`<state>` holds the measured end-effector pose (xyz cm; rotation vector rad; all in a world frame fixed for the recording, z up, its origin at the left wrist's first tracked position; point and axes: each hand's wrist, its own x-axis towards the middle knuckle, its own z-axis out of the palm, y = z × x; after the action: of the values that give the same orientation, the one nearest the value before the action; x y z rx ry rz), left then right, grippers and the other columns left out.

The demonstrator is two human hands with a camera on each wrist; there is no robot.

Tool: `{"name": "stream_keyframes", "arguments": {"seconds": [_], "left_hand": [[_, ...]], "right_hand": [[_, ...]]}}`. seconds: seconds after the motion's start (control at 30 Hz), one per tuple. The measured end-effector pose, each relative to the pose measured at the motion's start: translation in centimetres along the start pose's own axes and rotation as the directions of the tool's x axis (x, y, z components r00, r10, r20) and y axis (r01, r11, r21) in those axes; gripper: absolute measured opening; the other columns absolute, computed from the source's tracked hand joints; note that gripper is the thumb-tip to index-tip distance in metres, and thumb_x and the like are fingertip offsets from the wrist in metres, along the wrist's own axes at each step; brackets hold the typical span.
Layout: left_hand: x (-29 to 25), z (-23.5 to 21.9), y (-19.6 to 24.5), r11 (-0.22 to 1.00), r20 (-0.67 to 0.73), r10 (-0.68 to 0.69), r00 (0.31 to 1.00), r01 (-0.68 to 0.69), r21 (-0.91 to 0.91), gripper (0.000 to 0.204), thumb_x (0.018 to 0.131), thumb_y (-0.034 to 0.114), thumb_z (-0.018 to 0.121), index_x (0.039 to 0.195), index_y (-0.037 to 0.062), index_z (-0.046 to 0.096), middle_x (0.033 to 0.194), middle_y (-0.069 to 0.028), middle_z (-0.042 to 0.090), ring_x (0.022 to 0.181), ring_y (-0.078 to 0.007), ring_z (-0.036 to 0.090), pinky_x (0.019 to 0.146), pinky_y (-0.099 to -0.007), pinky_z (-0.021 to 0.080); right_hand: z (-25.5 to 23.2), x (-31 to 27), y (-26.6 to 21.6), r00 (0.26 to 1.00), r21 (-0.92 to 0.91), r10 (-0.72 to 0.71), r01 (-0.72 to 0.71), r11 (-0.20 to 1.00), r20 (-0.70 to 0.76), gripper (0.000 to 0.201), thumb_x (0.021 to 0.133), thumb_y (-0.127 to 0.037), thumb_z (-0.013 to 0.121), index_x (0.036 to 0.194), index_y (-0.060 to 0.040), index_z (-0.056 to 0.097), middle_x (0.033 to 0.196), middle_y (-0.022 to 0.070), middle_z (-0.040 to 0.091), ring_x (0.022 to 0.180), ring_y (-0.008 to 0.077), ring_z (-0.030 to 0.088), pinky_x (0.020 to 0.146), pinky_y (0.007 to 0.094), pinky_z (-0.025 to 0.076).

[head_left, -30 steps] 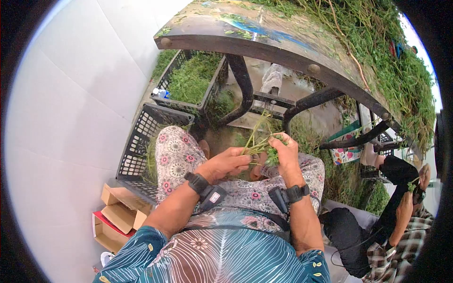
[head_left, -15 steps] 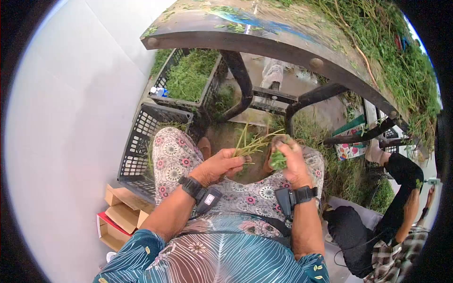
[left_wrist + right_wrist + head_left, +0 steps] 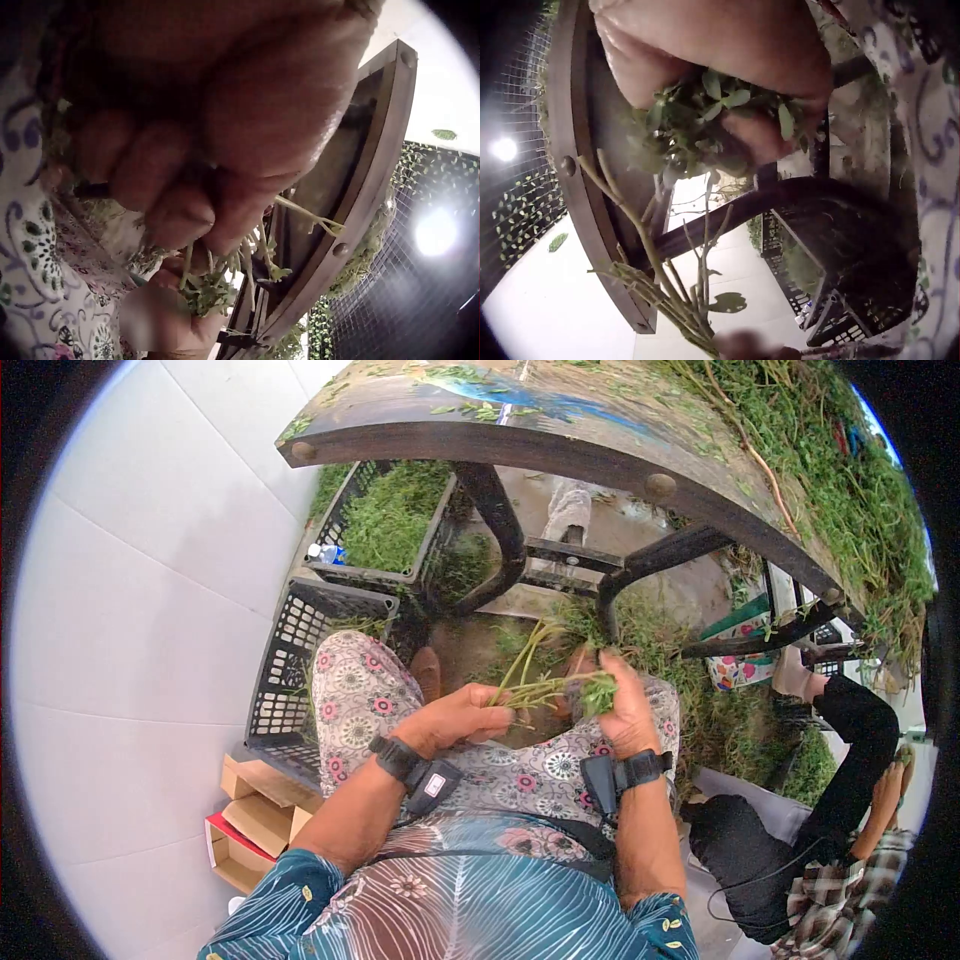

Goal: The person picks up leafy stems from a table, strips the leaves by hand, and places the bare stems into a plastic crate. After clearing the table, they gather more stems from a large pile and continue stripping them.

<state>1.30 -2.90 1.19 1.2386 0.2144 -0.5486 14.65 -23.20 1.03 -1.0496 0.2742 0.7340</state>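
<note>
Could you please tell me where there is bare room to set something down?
The table is mostly bare at its left end, between front edge and blue streak, with scattered leaves. Heaped greens crowd its right side, greens fill the far crate, and stems cross between left hand and right hand.

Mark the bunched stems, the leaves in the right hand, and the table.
Stems (image 3: 693, 322), right wrist view: where they bunch.
Leaves (image 3: 710, 114), right wrist view: cluster's middle.
Table (image 3: 560, 457), head view: near edge.

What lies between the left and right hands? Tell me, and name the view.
Green stems, reaching from the left hand toward leaves in the right hand; the head view shows them.
</note>
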Motion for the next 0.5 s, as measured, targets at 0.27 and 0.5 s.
{"name": "stream_keyframes", "arguments": {"seconds": [0.27, 0.5], "left_hand": [[-0.2, -0.3, 0.0, 0.995, -0.031, -0.001, 1.0, -0.002, -0.095, 0.013, 0.086, 0.02, 0.054, 0.088, 0.0072, 0.057, 0.057, 0.0074, 0.04, 0.048, -0.0032, 0.033, 0.043, -0.02, 0.025], [-0.2, -0.8, 0.3, 0.908, -0.122, 0.021, 0.992, -0.07, -0.413, 0.016, 0.088, 0.022, 0.053, 0.097, 0.0091, 0.053, 0.056, 0.0057, 0.039, 0.045, -0.0056, 0.034, 0.042, -0.0205, 0.028]], "right_hand": [[0.5, 0.8, -0.1, 0.981, 0.006, -0.049, 0.048, 0.999, 0.186, 0.019, 0.08, -0.016, 0.062, 0.098, -0.0095, 0.058, 0.083, 0.0038, 0.062, 0.071, 0.014, 0.058, 0.061, 0.0283, 0.047], [-2.5, 3.0, 0.3, 0.992, 0.163, -0.057, 0.075, 0.984, -0.113, 0.017, 0.08, -0.019, 0.063, 0.093, -0.0109, 0.057, 0.081, 0.0023, 0.061, 0.067, 0.0149, 0.058, 0.055, 0.0272, 0.046]]}}
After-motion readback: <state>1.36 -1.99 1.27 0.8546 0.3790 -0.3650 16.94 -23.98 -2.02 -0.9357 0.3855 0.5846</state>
